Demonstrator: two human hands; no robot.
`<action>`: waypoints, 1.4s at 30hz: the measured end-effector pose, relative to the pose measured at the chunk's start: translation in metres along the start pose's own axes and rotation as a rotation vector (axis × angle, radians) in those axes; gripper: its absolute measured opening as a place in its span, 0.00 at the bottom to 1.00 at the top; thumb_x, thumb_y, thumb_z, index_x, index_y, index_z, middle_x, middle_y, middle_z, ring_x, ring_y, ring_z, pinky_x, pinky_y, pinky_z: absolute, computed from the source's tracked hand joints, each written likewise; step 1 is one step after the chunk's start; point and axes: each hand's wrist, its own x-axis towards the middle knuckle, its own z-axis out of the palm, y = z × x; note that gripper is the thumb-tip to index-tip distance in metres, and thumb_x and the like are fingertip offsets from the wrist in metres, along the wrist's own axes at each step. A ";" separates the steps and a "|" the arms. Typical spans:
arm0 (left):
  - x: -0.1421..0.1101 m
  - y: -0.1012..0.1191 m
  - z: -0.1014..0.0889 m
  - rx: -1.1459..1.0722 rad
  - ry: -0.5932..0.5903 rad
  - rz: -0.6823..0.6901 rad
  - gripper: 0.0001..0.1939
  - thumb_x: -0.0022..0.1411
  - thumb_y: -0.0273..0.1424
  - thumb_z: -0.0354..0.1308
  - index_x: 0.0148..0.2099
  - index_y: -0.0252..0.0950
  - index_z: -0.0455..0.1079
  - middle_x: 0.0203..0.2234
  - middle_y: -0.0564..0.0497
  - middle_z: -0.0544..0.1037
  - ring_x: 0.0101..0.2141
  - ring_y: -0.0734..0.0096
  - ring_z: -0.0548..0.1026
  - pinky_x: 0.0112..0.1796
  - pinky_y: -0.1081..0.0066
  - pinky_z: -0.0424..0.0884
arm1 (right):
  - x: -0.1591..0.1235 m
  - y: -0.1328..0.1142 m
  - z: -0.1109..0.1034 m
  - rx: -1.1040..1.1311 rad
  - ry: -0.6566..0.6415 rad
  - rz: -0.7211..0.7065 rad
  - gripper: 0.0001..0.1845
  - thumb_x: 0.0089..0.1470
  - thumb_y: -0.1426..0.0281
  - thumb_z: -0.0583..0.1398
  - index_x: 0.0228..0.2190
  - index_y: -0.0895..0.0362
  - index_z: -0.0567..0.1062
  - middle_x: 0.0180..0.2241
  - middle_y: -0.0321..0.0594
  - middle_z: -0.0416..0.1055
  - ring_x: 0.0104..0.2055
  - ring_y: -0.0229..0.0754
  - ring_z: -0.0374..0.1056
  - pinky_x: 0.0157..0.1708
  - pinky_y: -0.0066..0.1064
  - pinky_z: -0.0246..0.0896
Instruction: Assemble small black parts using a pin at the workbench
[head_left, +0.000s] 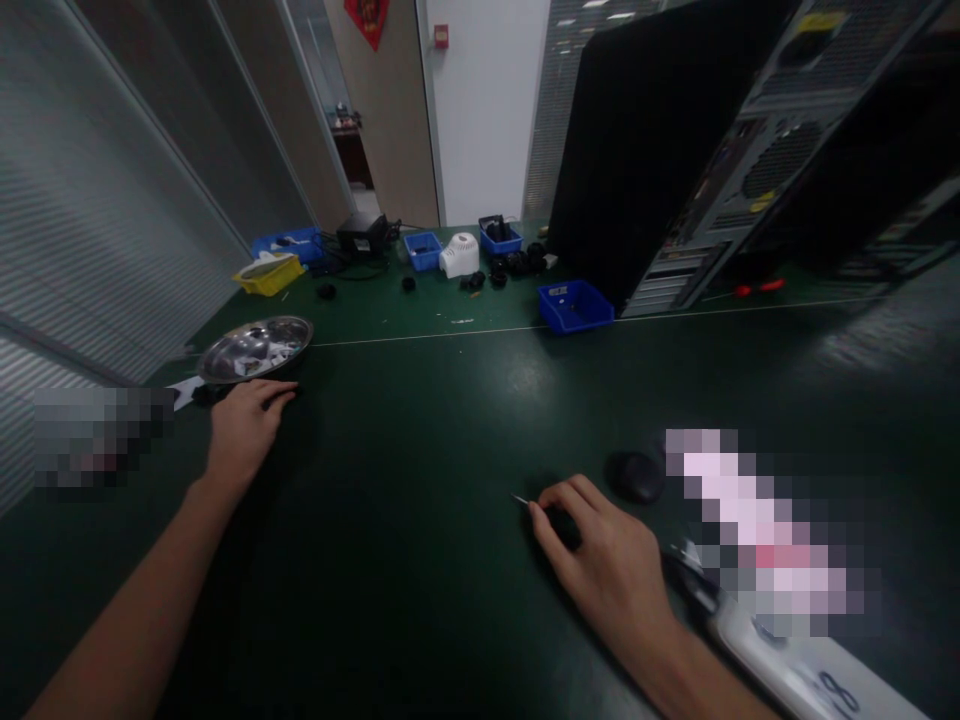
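Note:
My left hand [244,425] lies on the dark green table [420,440], palm down, its fingertips on a small black object [212,391] just in front of a round metal dish [255,348] that holds small parts. My right hand [604,555] rests nearer to me with its fingers curled in a pinch around a small dark piece; a thin metal tip [519,498] sticks out to the left of the fingers. What the piece is I cannot make out. A round black part [636,475] lies just beyond the right hand.
A black computer tower [720,150] stands open at the back right. Blue bins [574,304] [422,250], a yellow bin [270,272], a white device [459,255] and several black parts line the far table edge. A white tool [795,665] lies by my right wrist.

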 end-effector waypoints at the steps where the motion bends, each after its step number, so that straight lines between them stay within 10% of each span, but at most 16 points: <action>1: 0.000 0.002 -0.001 0.031 -0.013 0.007 0.18 0.71 0.36 0.51 0.53 0.34 0.76 0.51 0.45 0.79 0.54 0.58 0.74 0.58 0.61 0.65 | 0.000 0.000 0.000 0.000 0.003 -0.001 0.15 0.68 0.59 0.54 0.35 0.51 0.76 0.36 0.36 0.74 0.34 0.40 0.72 0.32 0.31 0.59; 42: -0.002 0.011 -0.001 0.074 -0.007 -0.067 0.19 0.71 0.38 0.49 0.52 0.35 0.76 0.50 0.45 0.77 0.52 0.56 0.72 0.54 0.63 0.65 | -0.001 -0.001 0.000 0.000 -0.010 -0.021 0.14 0.69 0.60 0.54 0.35 0.51 0.75 0.37 0.36 0.75 0.35 0.40 0.73 0.33 0.31 0.60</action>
